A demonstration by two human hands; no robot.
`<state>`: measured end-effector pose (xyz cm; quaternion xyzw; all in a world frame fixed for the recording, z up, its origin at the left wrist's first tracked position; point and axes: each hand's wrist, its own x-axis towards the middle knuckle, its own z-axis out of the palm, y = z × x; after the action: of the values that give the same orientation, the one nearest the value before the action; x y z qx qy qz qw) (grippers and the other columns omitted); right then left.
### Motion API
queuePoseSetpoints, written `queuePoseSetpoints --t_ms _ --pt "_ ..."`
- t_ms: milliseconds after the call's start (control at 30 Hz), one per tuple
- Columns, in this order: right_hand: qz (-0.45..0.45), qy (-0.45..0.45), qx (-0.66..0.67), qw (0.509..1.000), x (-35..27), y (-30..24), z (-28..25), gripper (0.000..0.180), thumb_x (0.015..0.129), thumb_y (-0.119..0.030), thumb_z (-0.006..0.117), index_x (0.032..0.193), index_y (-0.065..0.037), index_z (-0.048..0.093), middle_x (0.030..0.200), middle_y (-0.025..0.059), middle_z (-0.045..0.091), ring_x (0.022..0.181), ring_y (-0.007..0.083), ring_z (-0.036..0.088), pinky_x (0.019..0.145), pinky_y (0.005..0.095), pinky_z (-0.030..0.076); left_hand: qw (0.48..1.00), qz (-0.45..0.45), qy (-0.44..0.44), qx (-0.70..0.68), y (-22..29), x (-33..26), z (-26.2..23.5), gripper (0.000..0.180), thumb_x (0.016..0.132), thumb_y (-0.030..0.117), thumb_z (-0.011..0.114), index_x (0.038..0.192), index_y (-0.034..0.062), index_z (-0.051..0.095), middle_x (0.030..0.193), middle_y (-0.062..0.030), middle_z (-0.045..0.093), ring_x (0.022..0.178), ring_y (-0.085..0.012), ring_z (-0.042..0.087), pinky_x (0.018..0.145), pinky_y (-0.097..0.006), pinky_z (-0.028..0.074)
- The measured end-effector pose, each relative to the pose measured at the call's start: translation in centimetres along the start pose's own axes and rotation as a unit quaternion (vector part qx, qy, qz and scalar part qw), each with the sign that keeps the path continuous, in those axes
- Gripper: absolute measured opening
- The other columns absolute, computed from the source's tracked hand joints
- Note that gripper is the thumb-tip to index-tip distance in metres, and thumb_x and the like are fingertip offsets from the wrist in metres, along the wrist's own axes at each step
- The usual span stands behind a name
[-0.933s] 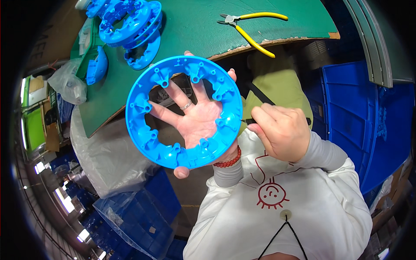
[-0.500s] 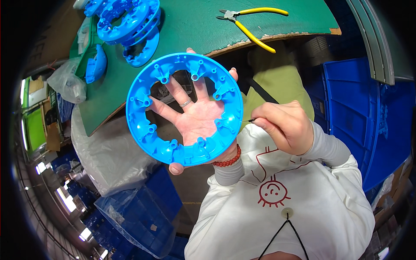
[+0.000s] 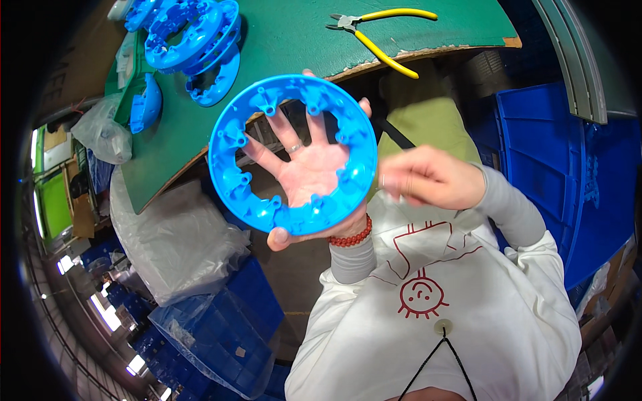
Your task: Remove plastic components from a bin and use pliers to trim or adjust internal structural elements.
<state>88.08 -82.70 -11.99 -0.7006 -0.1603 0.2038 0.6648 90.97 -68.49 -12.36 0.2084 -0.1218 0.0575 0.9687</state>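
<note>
Left hand (image 3: 313,167) clamped on one ring (image 3: 362,160), glossy blue plastic, knobbly inside; right hand (image 3: 435,178) blurred, can't tell grip. One yellow-handled pliers (image 3: 347,23) on green bench (image 3: 287,43).

Your left hand (image 3: 311,171) has brought the blue ring (image 3: 294,220) slightly rightward and away from your chest, tilting it; your right hand (image 3: 435,177), crisp half a second ago, now blurs in motion, the thin tool at its fingertips lost to the smear.
</note>
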Motion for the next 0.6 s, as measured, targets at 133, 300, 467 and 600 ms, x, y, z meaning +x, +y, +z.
queuePoseSetpoints --t_ms 133,300,467,600 --pt "0.07 -0.207 0.208 0.953 -0.2 1.8 -0.5 0.025 0.096 -0.022 0.043 0.08 -0.005 0.051 0.052 -0.003 0.043 0.047 0.0027 0.033 0.043 0.0212 0.026 0.999 0.003 0.012 0.046 -0.1 0.8 -0.6 0.101 0.054 0.053 0.073 0.14 0.0353 0.022 0.148 -0.0023 0.016 0.136 -0.0398 0.005 0.096 -0.075 0.01" --pt "0.003 0.131 0.332 0.934 1.3 0.2 0.8 0.03 0.086 -0.009 0.058 0.111 0.0 0.045 0.09 0.0037 0.06 0.07 0.0035 0.053 0.057 0.0183 0.042 0.981 0.066 -0.15 0.104 -0.9 -0.7 -2.2 0.117 0.051 0.068 0.072 0.143 0.0302 0.01 0.15 -0.008 0.002 0.135 -0.0411 0.005 0.102 -0.067 0.011" --pt "-0.16 0.17 0.133 0.963 5.0 -1.0 -1.3 0.031 0.085 -0.011 0.059 0.112 -0.002 0.049 0.088 0.0037 0.061 0.074 0.0056 0.056 0.063 0.0216 0.046 0.996 -0.056 -0.056 -0.041 0.3 -1.1 -1.3 0.13 0.044 0.076 0.068 0.144 0.0256 0.0 0.149 -0.0143 -0.005 0.134 -0.0431 0.004 0.101 -0.068 0.013" --pt "-0.102 0.081 -0.075 0.989 5.0 -3.4 -2.4 0.029 0.088 -0.013 0.054 0.114 -0.001 0.052 0.092 0.0065 0.056 0.078 0.0106 0.052 0.069 0.0234 0.044 0.976 -0.123 -0.028 -0.178 0.3 -1.2 -1.3 0.124 0.047 0.075 0.068 0.14 0.0405 -0.006 0.149 -0.0132 -0.001 0.135 -0.044 -0.002 0.096 -0.074 0.012"
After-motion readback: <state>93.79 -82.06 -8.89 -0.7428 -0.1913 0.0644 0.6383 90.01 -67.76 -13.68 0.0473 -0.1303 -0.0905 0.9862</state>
